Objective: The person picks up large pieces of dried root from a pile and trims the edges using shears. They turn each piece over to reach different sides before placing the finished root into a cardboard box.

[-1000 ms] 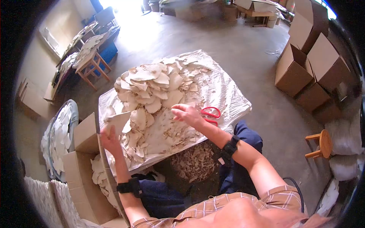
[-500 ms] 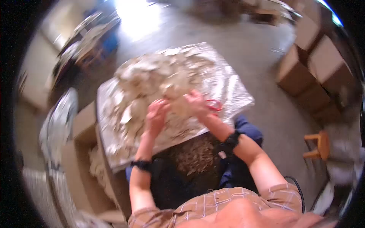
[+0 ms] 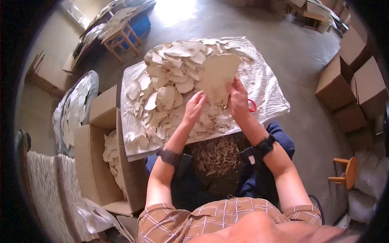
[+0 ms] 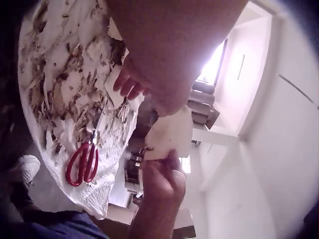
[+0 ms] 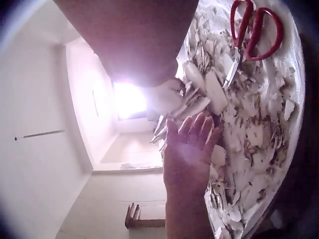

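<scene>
A large pale flat piece [image 3: 220, 75] stands raised over the cloth-covered table [image 3: 269, 91], pinched at its lower edge by my right hand [image 3: 239, 97]. In the left wrist view the right hand's [image 4: 162, 186] thumb lies against the piece [image 4: 170, 133]. My left hand [image 3: 194, 108] is just left of the piece's lower end, its fingers loosely extended; the right wrist view shows that hand [image 5: 189, 157] with spread fingers and nothing held. Red-handled scissors [image 4: 83, 163] lie on the cloth, mostly hidden behind the right hand in the head view.
Piled pale pieces [image 3: 174, 60] cover the table's left and back. An open cardboard box [image 3: 87, 170] with pieces inside stands at the left. Below the front edge is a container of scraps [image 3: 216, 156]. More boxes [image 3: 336, 83] and a wooden stool [image 3: 350, 173] are at the right.
The left hand has moved right from the table's left side towards the right hand, leaving the piece it held there. The right hand now holds a large piece upright. The head view has shifted.
</scene>
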Action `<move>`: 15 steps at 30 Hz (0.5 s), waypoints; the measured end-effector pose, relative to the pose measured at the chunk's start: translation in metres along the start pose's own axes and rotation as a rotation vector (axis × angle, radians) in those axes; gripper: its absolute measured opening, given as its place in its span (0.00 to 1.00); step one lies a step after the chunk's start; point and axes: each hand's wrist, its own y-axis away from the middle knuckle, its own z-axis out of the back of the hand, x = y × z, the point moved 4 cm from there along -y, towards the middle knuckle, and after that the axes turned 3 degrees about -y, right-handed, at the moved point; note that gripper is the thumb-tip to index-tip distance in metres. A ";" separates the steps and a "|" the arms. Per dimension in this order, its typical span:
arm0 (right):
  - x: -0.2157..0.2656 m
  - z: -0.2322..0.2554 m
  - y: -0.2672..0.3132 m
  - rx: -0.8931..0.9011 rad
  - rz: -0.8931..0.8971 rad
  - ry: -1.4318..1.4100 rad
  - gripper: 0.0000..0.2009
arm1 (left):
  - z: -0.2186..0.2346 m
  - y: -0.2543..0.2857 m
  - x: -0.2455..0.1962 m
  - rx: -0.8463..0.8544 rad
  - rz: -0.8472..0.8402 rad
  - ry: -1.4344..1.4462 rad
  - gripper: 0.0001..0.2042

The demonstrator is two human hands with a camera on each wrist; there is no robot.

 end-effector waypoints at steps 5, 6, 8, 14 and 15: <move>-0.003 -0.008 0.008 0.105 -0.345 -0.105 0.15 | 0.007 0.014 -0.053 0.091 0.011 0.531 0.11; -0.001 -0.010 0.011 0.101 -0.408 0.012 0.15 | 0.013 0.015 -0.058 0.071 -0.064 0.528 0.11; -0.001 0.000 0.004 -0.019 -0.300 0.153 0.16 | 0.021 0.010 -0.055 0.084 -0.079 0.526 0.10; 0.046 -0.013 -0.002 0.005 0.592 1.102 0.17 | 0.038 0.015 -0.062 0.262 -0.081 0.283 0.10; 0.045 -0.021 0.003 0.137 0.551 1.113 0.15 | 0.039 0.016 -0.062 0.264 -0.074 0.282 0.10</move>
